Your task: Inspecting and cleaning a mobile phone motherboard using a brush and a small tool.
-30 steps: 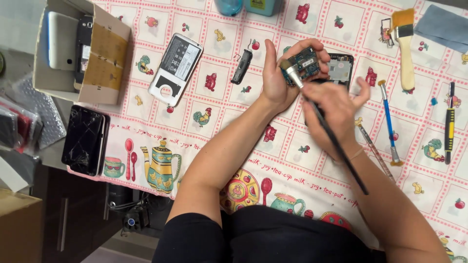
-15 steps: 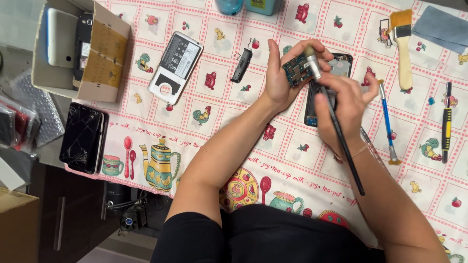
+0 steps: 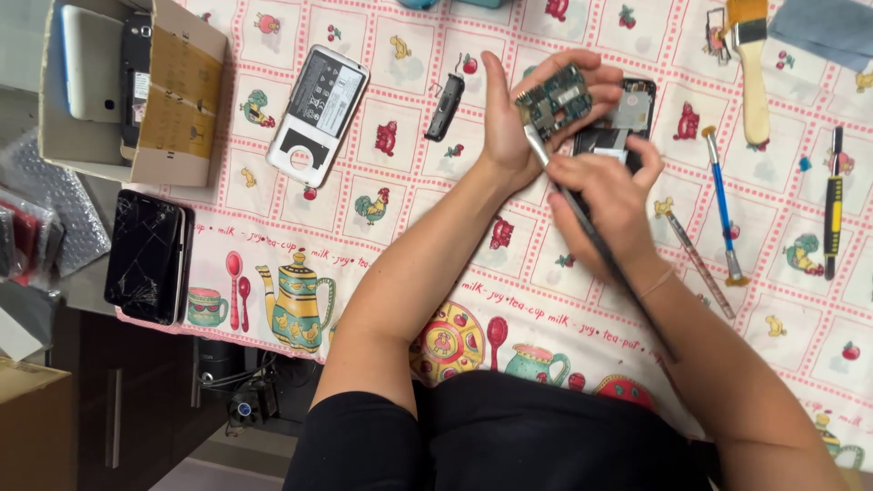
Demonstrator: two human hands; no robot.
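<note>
My left hand (image 3: 527,114) holds a small green circuit board (image 3: 555,98) up above the patterned tablecloth (image 3: 364,218). My right hand (image 3: 609,205) grips a long thin black tool (image 3: 596,241) like a pen, its metal tip touching the board's lower edge. Just behind the hands lies an opened black phone body (image 3: 623,123), partly hidden by my fingers.
A white phone back with battery (image 3: 318,114) and a small black part (image 3: 447,94) lie to the left. A cardboard box (image 3: 136,86) holds phones; a cracked black phone (image 3: 145,256) sits at the table edge. A brush (image 3: 751,64), blue screwdriver (image 3: 723,205) and black-yellow tool (image 3: 833,205) lie right.
My left hand has turned the circuit board slightly. My right hand has shifted the tool so its tip now meets the board's lower left edge.
</note>
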